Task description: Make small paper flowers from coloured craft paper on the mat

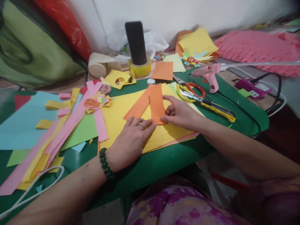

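Note:
An orange paper strip point(157, 104) lies upright on a stack of yellow paper point(114, 118), overlapping a second, slanted orange strip point(138, 104). My left hand point(134, 137) rests flat on the yellow paper with its fingers stretched out, its tips at the lower ends of both strips. At the upright strip's right edge is my right hand point(178, 112), index finger high and thumb low against the paper, the other fingers curled in. Just to the right of it lie a box cutter point(217, 109) with a yellow handle and scissors point(192, 90) with red and yellow handles.
Pink and yellow strips with a paper flower point(97, 103) cover the left side over blue sheets point(28, 118). A phone point(136, 42) stands in a tape roll point(140, 68) at the back. A pink glue gun point(208, 76) and a purple power strip point(253, 86) with cords are right.

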